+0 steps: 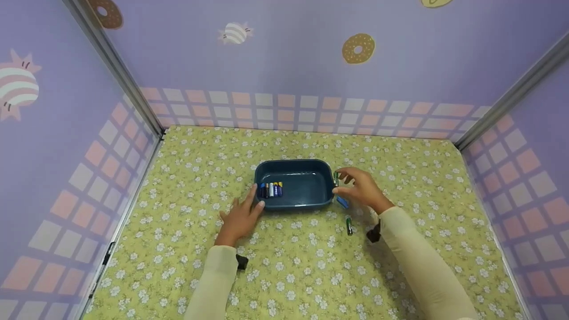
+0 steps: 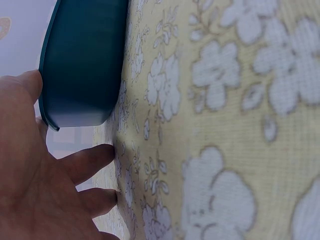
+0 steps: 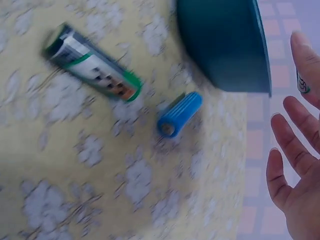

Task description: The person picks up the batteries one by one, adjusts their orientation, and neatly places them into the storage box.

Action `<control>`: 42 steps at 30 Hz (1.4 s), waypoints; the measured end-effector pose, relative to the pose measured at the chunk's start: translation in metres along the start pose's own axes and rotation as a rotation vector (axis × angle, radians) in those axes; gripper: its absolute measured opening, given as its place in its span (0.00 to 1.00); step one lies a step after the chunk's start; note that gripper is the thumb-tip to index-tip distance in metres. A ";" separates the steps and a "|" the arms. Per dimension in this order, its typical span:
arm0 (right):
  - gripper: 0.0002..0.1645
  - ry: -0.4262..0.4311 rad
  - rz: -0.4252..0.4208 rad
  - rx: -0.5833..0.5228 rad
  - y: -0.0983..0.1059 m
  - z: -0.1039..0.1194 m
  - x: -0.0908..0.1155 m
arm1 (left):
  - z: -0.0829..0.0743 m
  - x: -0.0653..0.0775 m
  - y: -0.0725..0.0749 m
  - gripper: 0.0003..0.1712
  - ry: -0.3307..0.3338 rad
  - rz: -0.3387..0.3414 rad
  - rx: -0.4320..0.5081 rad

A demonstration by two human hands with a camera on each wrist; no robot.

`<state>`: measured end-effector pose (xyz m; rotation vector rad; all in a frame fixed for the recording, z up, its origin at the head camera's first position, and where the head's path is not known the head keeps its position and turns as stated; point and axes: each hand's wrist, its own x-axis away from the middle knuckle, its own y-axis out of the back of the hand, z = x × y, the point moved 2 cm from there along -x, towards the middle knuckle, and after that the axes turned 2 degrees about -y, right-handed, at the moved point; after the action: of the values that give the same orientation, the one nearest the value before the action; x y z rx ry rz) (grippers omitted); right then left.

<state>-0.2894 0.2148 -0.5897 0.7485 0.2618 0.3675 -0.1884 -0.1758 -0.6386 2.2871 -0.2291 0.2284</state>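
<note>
A dark teal plastic bin [image 1: 306, 206] sits on the table, with several batteries [image 1: 272, 190] standing side by side in a row at its left end. My left hand [image 1: 242, 218] touches the bin's near left corner with thumb and forefinger, its other fingers spread on the cloth in the left wrist view. Just beyond the bin's right wall, my right hand [image 1: 361, 190] pinches a green battery [image 1: 336, 179] between thumb and fingers; most of it is hidden in the right wrist view. Below that hand lie a blue battery [image 3: 180, 114] and another green battery [image 3: 95, 65].
A yellow cloth with white flowers [image 1: 289, 262] covers the table. Purple walls [image 1: 293, 53] with a checked border enclose its back and both sides, and metal posts [image 1: 511, 89] stand in the corners.
</note>
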 end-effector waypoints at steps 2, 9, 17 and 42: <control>0.39 0.022 -0.003 0.002 -0.001 0.006 -0.006 | -0.001 0.000 0.000 0.44 0.001 -0.002 -0.004; 0.40 0.076 -0.010 0.003 -0.010 0.024 -0.027 | -0.001 -0.001 0.002 0.43 0.004 -0.004 -0.002; 0.36 0.077 0.004 -0.019 -0.024 0.044 -0.048 | 0.000 0.000 0.000 0.41 0.009 0.005 -0.015; 0.36 0.068 0.092 -0.007 -0.086 0.064 -0.086 | 0.001 -0.001 0.001 0.42 -0.003 0.011 -0.006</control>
<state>-0.3246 0.0821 -0.5962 0.7438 0.2910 0.4816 -0.1893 -0.1772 -0.6386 2.2806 -0.2435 0.2297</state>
